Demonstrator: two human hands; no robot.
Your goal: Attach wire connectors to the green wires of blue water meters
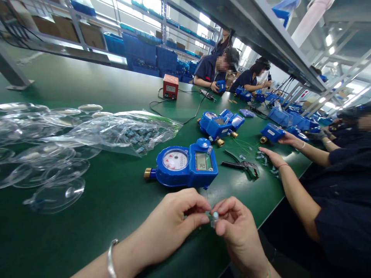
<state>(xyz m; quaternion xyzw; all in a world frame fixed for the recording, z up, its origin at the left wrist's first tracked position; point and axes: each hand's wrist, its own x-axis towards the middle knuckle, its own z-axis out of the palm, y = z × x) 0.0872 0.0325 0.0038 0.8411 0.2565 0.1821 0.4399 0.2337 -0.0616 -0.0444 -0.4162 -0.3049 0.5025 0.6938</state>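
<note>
Near the close edge of the tabletop (pixel 116 208), the right hand (pixel 238 224) pinched a little clear piece (pixel 215 218) with a blue top. The left hand (pixel 177 217) curled beside it, maybe holding something too small to see. A blue meter (pixel 188 179) sat just past them.

Left hand (pixel 176 222) and right hand (pixel 240 227) nearly meet, thumbs bent toward forefingers.
</note>
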